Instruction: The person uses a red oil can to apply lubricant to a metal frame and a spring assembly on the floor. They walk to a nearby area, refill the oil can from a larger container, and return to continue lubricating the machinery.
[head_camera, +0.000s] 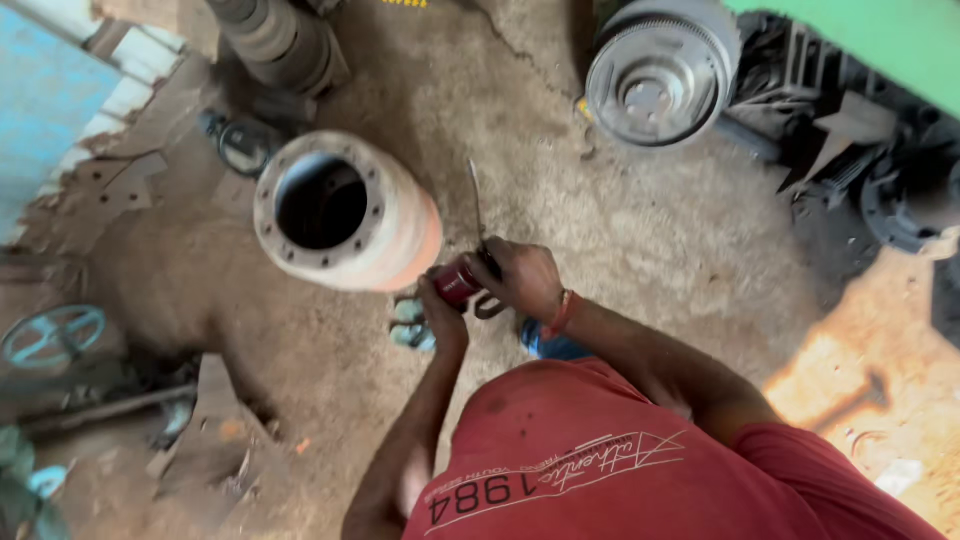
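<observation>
Centre frame, a small red can (457, 281) sits pinched in the left hand (441, 305); right hand (522, 278) grips a thin metal rod (476, 200) at it. Light, rigid, probably slick; hold its sides. Upper left stands a big pale drum (345, 212).

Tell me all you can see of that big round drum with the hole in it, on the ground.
The large pale cylindrical metal drum rests on the dirt floor, its open end facing the camera. A dark hollow fills its centre, ringed by a flange with small bolt holes. Its dusty side shades to orange-red. It sits just beyond the person's hands; neither hand touches it.
</observation>
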